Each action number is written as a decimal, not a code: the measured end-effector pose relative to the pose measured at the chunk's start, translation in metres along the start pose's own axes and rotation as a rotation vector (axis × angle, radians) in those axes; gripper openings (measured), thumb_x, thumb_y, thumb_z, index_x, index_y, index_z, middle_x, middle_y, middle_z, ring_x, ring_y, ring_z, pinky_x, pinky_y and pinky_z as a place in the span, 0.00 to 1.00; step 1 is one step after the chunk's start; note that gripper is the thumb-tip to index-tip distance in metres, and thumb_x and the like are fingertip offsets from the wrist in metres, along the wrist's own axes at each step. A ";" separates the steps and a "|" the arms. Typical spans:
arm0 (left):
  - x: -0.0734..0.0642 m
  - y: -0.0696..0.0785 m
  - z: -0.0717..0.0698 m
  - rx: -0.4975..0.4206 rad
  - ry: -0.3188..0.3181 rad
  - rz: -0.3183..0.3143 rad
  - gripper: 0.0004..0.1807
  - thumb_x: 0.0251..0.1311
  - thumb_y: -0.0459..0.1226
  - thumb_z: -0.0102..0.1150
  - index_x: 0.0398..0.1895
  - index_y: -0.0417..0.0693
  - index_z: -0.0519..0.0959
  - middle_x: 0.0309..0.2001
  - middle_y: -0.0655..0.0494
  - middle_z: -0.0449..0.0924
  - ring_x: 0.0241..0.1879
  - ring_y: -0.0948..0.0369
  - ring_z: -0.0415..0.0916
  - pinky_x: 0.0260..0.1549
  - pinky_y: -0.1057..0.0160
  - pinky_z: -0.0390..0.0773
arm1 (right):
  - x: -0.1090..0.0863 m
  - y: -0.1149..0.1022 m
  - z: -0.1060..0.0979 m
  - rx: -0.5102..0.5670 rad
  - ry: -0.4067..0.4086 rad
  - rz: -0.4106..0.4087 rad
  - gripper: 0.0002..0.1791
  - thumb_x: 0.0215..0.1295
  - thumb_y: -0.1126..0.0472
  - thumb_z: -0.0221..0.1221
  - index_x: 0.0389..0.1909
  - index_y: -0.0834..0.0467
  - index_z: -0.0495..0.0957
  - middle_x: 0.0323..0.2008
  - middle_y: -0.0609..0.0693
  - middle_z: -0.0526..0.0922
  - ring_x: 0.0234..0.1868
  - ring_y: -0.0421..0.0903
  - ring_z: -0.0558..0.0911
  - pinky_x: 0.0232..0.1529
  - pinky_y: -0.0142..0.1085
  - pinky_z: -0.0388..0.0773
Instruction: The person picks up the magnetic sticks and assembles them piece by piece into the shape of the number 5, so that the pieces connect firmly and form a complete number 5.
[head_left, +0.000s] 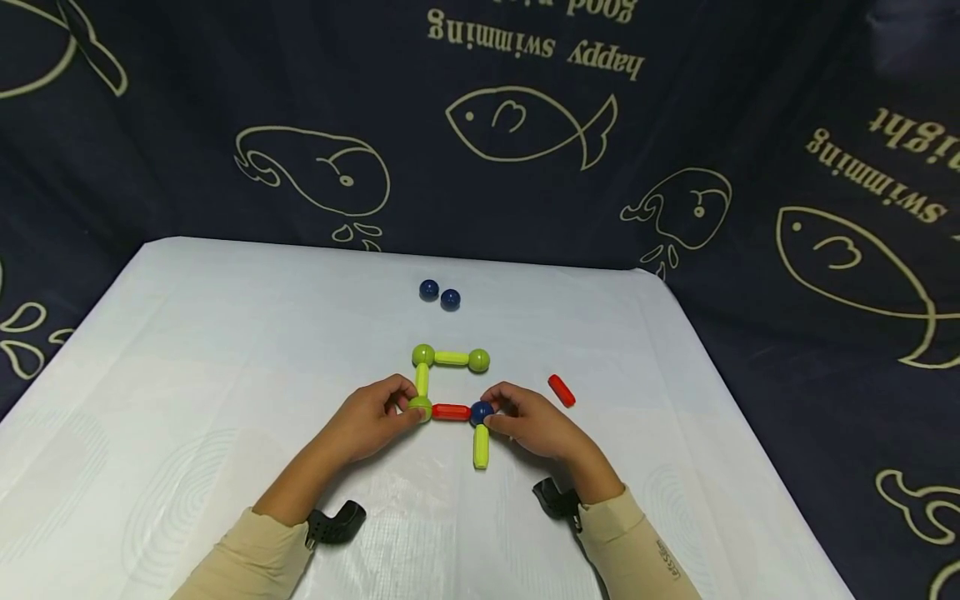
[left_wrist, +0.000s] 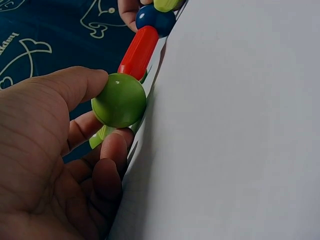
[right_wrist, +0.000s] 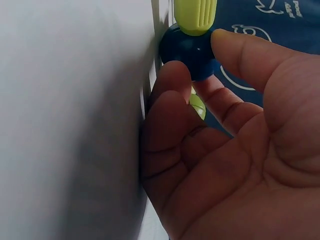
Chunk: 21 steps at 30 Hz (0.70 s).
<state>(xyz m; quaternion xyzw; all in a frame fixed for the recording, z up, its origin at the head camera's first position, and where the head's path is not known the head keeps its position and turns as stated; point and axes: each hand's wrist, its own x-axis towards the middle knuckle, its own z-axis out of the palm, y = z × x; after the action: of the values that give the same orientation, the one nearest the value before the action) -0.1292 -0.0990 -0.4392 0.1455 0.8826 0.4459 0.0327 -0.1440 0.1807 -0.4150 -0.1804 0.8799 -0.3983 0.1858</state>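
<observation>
Balls and rods form a joined chain on the table. My left hand (head_left: 378, 417) pinches its lower-left green ball (left_wrist: 119, 101) between thumb and fingers. From that ball a red rod (head_left: 451, 412) runs right to a blue ball (right_wrist: 186, 52), which my right hand (head_left: 536, 421) pinches. A yellow-green rod (head_left: 481, 447) sticks out of the blue ball toward the near side. Another yellow-green rod (head_left: 422, 381) leads away from the left-hand ball to a far green ball (head_left: 423, 355). There a further yellow-green rod (head_left: 451, 358) reaches right to an end green ball (head_left: 478, 360).
Two loose blue balls, a left one (head_left: 429, 290) and a right one (head_left: 450, 300), lie farther back. A loose red rod (head_left: 561, 390) lies beyond my right hand. The white-covered table (head_left: 225, 350) ends at a dark printed cloth (head_left: 525, 208) behind it.
</observation>
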 end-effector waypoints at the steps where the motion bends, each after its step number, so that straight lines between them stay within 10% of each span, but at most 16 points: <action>1: 0.000 0.000 0.000 0.000 0.000 0.000 0.11 0.62 0.43 0.67 0.41 0.50 0.78 0.31 0.61 0.75 0.28 0.62 0.69 0.29 0.63 0.70 | 0.000 0.000 0.000 0.000 0.000 0.000 0.10 0.69 0.60 0.60 0.50 0.51 0.78 0.35 0.48 0.76 0.32 0.45 0.74 0.31 0.37 0.73; 21: 0.002 -0.001 -0.010 -0.106 -0.083 -0.052 0.11 0.65 0.41 0.62 0.46 0.47 0.79 0.37 0.57 0.79 0.34 0.60 0.73 0.36 0.59 0.74 | 0.000 0.001 0.001 0.006 0.006 0.003 0.10 0.69 0.60 0.60 0.50 0.50 0.78 0.36 0.47 0.76 0.32 0.45 0.73 0.32 0.36 0.71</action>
<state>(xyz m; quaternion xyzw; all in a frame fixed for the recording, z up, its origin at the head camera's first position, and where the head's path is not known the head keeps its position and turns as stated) -0.1332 -0.1067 -0.4342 0.1390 0.8590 0.4847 0.0882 -0.1441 0.1810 -0.4166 -0.1774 0.8796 -0.4010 0.1842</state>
